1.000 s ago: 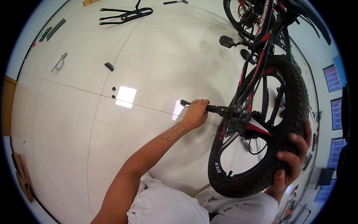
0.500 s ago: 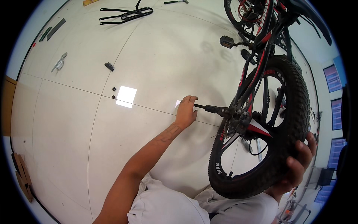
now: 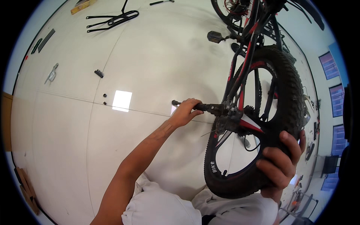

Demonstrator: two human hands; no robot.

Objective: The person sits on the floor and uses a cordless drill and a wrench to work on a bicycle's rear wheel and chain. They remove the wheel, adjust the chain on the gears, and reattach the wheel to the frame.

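Observation:
My left hand [image 3: 189, 111] is closed around a black bar [image 3: 204, 107] that juts leftward from the hub area of a black bicycle wheel [image 3: 283, 101]; its foot end shows beyond my fingers. My right hand [image 3: 279, 161] grips the wheel's knobby tyre at the lower right, fingers curled over it. The wheel has black spokes with red and white accents. It belongs to a black and red bicycle frame [image 3: 243, 67], with a pedal [image 3: 215, 36] sticking out to the left and a cluster of dark parts and sprockets at the hub [image 3: 230, 120].
On the tiled floor [image 3: 63, 131] lie a black rack [image 3: 112, 20], a hammer [image 3: 161, 2], a silver tool [image 3: 51, 74], a black brush [image 3: 99, 74], small black caps [image 3: 105, 95] and dark strips [image 3: 46, 40]. Cardboard [image 3: 28, 187] lies at the lower left edge.
The view has shifted, so the bicycle and floor items appear further left. My left hand has slid along the bar toward the hub since half a second ago. My right fingers now reach further over the tyre.

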